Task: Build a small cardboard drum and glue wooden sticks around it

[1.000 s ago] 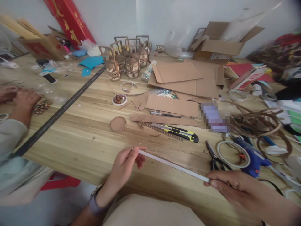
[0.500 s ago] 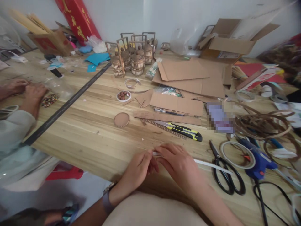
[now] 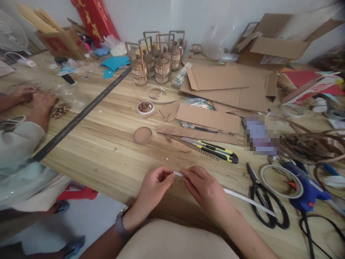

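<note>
One white strip (image 3: 239, 196) runs from the left hand (image 3: 157, 185), whose fingers pinch its end, through the right hand (image 3: 206, 187), fingers closed on it, and over the scissors (image 3: 256, 183). Right beside the scissors I see a white ring (image 3: 277, 167).

You're working in soft, diffuse light, with a dim shadow on your pale wooden tabletop (image 3: 118, 147) beneath your bare left hand (image 3: 157, 185) and bare right hand (image 3: 206, 187). Your wide view stretches the open brown cardboard box (image 3: 280, 48), the upper-right corner darkens, and coarse pixels mask a flat purplish rectangle (image 3: 260, 136).
</note>
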The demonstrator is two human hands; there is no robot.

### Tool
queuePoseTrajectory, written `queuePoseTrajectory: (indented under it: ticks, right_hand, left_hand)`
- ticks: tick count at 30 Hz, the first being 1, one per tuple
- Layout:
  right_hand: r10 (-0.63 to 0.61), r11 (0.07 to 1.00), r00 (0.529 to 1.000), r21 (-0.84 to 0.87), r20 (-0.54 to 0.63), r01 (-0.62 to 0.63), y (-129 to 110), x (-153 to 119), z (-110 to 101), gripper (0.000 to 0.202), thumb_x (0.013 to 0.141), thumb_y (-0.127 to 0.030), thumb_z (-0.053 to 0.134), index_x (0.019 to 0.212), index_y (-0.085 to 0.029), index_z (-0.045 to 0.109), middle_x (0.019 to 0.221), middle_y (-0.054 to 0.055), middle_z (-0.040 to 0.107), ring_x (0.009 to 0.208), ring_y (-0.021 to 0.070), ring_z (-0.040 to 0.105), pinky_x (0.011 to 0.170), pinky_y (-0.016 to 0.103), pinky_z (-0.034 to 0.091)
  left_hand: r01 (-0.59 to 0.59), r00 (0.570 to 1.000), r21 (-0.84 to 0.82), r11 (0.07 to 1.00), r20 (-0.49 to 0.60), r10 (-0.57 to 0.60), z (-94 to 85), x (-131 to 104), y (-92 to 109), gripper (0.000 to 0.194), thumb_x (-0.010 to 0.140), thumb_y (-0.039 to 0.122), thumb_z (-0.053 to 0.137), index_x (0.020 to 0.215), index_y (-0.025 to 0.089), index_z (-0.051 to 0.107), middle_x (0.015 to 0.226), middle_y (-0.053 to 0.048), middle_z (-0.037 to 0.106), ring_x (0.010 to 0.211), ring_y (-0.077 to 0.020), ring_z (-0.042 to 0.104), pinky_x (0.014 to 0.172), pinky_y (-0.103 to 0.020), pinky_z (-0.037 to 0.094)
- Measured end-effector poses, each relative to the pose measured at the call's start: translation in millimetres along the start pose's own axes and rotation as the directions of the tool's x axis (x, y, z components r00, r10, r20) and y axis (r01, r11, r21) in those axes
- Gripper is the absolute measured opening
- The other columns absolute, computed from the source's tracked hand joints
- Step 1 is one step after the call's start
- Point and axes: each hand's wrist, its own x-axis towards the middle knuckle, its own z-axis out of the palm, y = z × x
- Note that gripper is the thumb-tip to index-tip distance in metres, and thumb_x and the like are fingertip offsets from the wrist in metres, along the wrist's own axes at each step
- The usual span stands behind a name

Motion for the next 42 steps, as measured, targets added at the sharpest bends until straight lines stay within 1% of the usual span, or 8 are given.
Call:
queuePoseTrajectory:
  ticks: [3,10,15,20,25,33,37,42]
  right_hand:
    - [-0.007,1.000,1.000,0.021,0.001,0.007,0,0,-1,0.026,0.100,-0.021,0.043,0.106,-0.017,0.067,0.086,0.008,0.068,0.078,0.0191,0.066,0.066,0.029,0.056]
    - [-0.005,1.000,1.000,0.031,0.027,0.004,1,2,-3,0.023,0.098,-0.018,0.045,0.104,-0.017,0.067,0.086,0.008,0.067,0.078,0.0189,0.066,0.067,0.029,0.056]
    - [0.003,1.000,0.997,0.005,0.072,-0.003,2,2,-4,0.026,0.100,-0.020,0.041,0.104,-0.018,0.067,0.087,0.008,0.068,0.077,0.0183,0.065,0.067,0.030,0.055]
    - [0.015,0.999,0.997,-0.042,-0.076,-0.018,-5,2,-2,0.018,0.097,-0.024,0.051,0.106,-0.020,0.066,0.096,0.009,0.069,0.090,0.0224,0.063,0.077,0.036,0.048]
    - [0.059,0.998,0.992,0.017,-0.113,-0.058,-16,6,3,0.017,0.098,-0.021,0.049,0.091,-0.020,0.065,0.085,0.005,0.067,0.078,0.0185,0.062,0.071,0.032,0.044]
    - [0.119,0.991,0.990,0.065,-0.082,-0.113,-17,10,4,0.020,0.098,-0.021,0.047,0.085,-0.021,0.063,0.077,0.003,0.066,0.069,0.0164,0.063,0.063,0.028,0.048]
    - [0.122,0.992,0.989,0.050,-0.078,-0.119,-19,10,2,0.020,0.096,-0.020,0.047,0.084,-0.021,0.062,0.076,0.003,0.066,0.069,0.0168,0.064,0.062,0.028,0.048]
    - [0.120,0.993,0.991,0.028,-0.066,-0.118,-19,8,2,0.023,0.097,-0.023,0.046,0.082,-0.021,0.063,0.074,0.003,0.065,0.066,0.0163,0.063,0.061,0.028,0.048]
  left_hand:
    - [-0.037,0.999,0.020,0.999,-0.019,0.037,0.8,2,-1,0.017,0.072,0.034,0.061,0.069,0.017,0.062,0.054,0.005,0.054,0.049,-0.0086,0.043,0.047,-0.021,0.032]
    - [0.056,0.998,-0.064,0.996,0.037,-0.054,0.4,3,-1,0.017,0.069,0.033,0.059,0.072,0.017,0.061,0.055,0.004,0.058,0.045,-0.0078,0.044,0.044,-0.020,0.032]
    - [0.065,0.996,-0.072,0.995,0.068,-0.060,-0.4,3,-1,0.017,0.070,0.035,0.059,0.070,0.017,0.059,0.055,0.004,0.057,0.046,-0.0081,0.045,0.046,-0.020,0.033]
    - [0.024,0.997,-0.068,0.997,0.073,-0.019,0.1,4,-1,0.016,0.072,0.034,0.058,0.069,0.018,0.056,0.055,0.005,0.053,0.047,-0.0083,0.043,0.046,-0.021,0.031]
    - [0.021,0.997,-0.039,0.999,0.078,-0.017,2.6,3,1,0.019,0.075,0.037,0.058,0.070,0.019,0.055,0.054,0.006,0.051,0.046,-0.0090,0.042,0.045,-0.021,0.030]
    - [-0.125,0.988,0.032,0.992,0.093,0.122,2.7,-4,-1,0.019,0.084,0.034,0.055,0.074,0.018,0.059,0.062,0.004,0.057,0.054,-0.0108,0.048,0.054,-0.022,0.037]
    - [-0.226,0.972,0.132,0.965,0.093,0.215,2.0,-6,-3,0.017,0.087,0.028,0.054,0.077,0.017,0.062,0.068,0.001,0.063,0.061,-0.0122,0.054,0.058,-0.022,0.039]
    - [-0.345,0.939,0.277,0.897,0.109,0.327,0.1,-6,-5,0.016,0.090,0.027,0.054,0.083,0.018,0.066,0.075,-0.001,0.069,0.068,-0.0143,0.060,0.063,-0.023,0.043]
